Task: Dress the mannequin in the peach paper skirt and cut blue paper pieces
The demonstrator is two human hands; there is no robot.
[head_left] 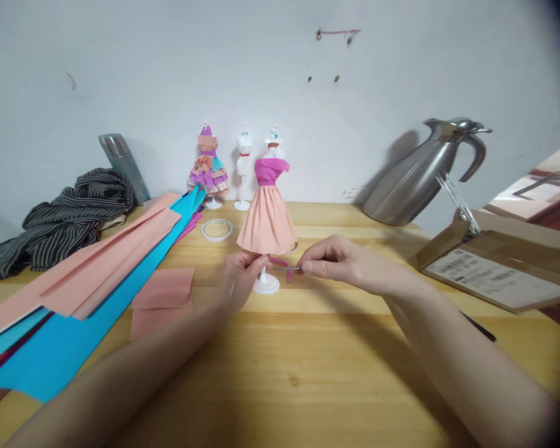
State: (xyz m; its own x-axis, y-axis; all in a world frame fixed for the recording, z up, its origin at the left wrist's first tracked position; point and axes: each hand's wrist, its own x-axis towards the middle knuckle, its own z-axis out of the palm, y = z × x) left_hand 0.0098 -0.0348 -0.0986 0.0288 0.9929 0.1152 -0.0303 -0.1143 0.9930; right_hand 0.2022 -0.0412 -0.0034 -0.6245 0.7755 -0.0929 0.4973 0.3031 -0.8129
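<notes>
The tabletop under my arms is pale yellow wood, and a plain white wall with a few marks and small hooks stands behind it; at the far left a striped cloth lies bunched against the wall, with a grey flask leaning behind it; long sheets of pink and blue paper fan out from the left edge toward the middle, and a small pink sheet lies just beside my left forearm; to the right a steel jug stands near the wall, and an open cardboard box with a printed label lies in front of it; a roll of tape lies flat behind the doll stand, and two more small dress forms stand by the wall; the doll stand with the pink paper dress stands upright between my hands; my left hand has its grip closed around the stand's pole just under the skirt; my right hand pinches a thin magenta strip narrowly between thumb and fingertips, beside the white base.
</notes>
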